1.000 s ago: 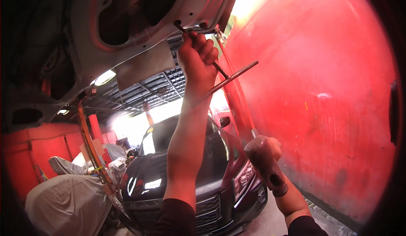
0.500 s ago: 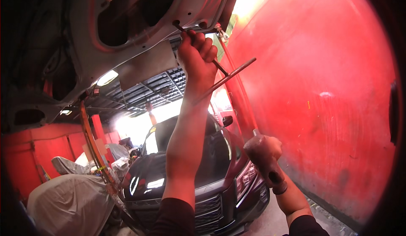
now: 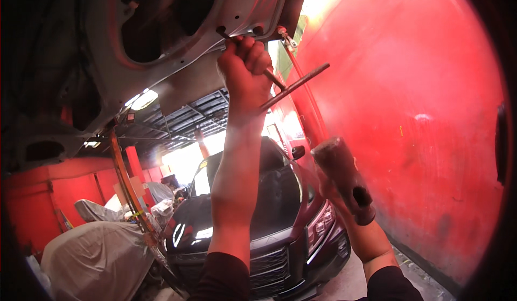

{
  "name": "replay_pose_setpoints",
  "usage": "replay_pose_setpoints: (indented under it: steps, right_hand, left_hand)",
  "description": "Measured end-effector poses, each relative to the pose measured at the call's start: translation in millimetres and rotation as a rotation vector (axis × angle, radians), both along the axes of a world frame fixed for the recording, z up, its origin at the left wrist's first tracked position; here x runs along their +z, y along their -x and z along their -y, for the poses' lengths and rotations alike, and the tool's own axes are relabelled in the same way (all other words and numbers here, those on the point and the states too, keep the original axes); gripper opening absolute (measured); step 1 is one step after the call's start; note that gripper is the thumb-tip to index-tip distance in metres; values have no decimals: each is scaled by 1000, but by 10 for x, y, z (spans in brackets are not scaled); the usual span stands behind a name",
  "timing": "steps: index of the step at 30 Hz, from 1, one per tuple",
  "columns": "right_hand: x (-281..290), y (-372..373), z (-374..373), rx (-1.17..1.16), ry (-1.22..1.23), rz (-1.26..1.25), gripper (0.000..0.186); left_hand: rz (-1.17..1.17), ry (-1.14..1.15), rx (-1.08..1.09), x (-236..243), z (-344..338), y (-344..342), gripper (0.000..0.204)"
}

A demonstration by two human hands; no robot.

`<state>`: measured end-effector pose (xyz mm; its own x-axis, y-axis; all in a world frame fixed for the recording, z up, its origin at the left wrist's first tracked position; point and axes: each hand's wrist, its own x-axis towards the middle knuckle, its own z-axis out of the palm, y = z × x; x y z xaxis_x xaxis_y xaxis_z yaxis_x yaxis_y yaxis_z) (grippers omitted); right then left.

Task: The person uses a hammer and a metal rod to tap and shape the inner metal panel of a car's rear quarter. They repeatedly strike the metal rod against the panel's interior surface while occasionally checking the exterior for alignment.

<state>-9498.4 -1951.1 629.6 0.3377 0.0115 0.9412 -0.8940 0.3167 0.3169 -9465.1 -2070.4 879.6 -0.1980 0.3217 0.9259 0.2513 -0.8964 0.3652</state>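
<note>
Overhead, the underside of a raised car panel (image 3: pixel 110 74) with large cut-outs fills the upper left. My left hand (image 3: pixel 245 66) is raised to its edge, fingers wrapped round the shaft of a T-handled metal rod (image 3: pixel 307 78). The rod's tip enters a small round hole in the panel, and its crossbar sticks out below my fist, toward the red wall. Lower and to the right, my right hand (image 3: pixel 327 187) grips a hammer (image 3: pixel 339 163). The worn metal head faces me and covers most of the fingers and the handle. A gap separates hammer and crossbar.
A dark car (image 3: pixel 258 193) stands ahead, below my arms. Close on the right rises a red wall (image 3: pixel 420 139). To the left are a cloth-covered object (image 3: pixel 97 258) and an orange slanted post (image 3: pixel 126 177). Lamps (image 3: pixel 144 100) hang from the roof behind.
The hammer in my right hand has come up and its head shows larger, turned more toward me. My left hand keeps its grip on the rod. The view has shifted slightly.
</note>
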Motion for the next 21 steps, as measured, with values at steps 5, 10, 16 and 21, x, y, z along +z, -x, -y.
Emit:
replay_pose_setpoints:
  steps: [5, 10, 16, 21]
  right_hand:
    - [-78, 2, 16, -67, -39, 152, 29]
    - [-201, 148, 98, -150, 137, 145, 18]
    - [-225, 382, 172, -247, 299, -68, 6]
    - [-178, 277, 136, -251, 288, -7, 7]
  left_hand:
    - [-45, 25, -35, -43, 27, 44, 22]
    - [-22, 42, -6, -89, 87, 79, 23]
    - [-61, 33, 60, -106, 93, 87, 23]
    - [-53, 23, 39, -88, 76, 62, 22]
